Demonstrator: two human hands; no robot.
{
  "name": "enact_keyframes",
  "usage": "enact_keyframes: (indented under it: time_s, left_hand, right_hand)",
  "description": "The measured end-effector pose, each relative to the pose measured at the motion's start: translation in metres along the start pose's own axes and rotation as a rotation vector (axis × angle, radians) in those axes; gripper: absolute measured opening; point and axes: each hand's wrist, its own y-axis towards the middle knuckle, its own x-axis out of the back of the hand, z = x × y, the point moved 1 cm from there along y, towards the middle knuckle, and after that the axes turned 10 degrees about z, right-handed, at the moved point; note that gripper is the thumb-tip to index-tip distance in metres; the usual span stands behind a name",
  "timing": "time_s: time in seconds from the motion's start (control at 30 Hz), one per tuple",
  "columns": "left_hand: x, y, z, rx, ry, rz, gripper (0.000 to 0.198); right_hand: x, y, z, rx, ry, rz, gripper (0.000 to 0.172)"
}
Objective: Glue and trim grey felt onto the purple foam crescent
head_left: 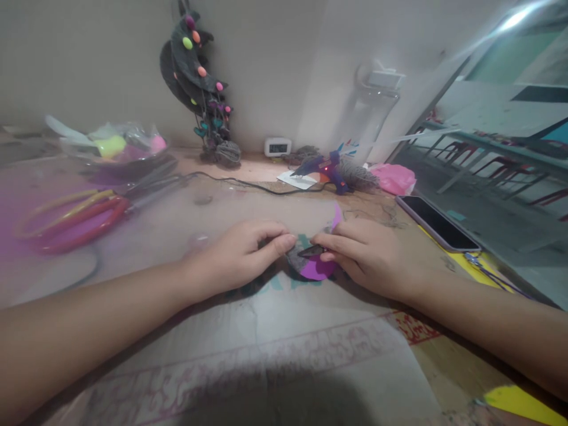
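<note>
Between my hands is a small purple craft piece point(318, 270) with fuzzy grey material covering part of its face. My left hand point(248, 251) is closed, thumb and fingertip pinching the grey edge on its left. On the other side, my right hand point(366, 254) is closed around a small dark pointed tool point(312, 252). Its tip points left and lies over the grey part. The fingers hide the rest of the tool, so its exact kind does not show. The right hand also covers the right side of the purple piece.
A glue gun point(326, 165) with a red light stands behind, its black cord point(248, 181) running left. Scissors point(84, 216) lie at left near a plastic bag point(119, 145). A phone point(437, 222) is at right. Bottle point(375, 112), clock point(278, 146) and moon decoration point(190, 65) are at the wall.
</note>
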Motion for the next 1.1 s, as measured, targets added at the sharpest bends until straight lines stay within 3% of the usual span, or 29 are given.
enact_keyframes:
  time_s: [0.33, 1.1]
  left_hand:
    - [0.0, 0.001, 0.002, 0.034, 0.023, -0.014, 0.039]
    - [0.001, 0.001, -0.003, 0.003, -0.007, -0.007, 0.036]
  right_hand:
    - [0.011, 0.0, 0.001, -0.027, 0.052, 0.04, 0.033]
    - [-0.009, -0.004, -0.003, -0.017, 0.146, -0.019, 0.026]
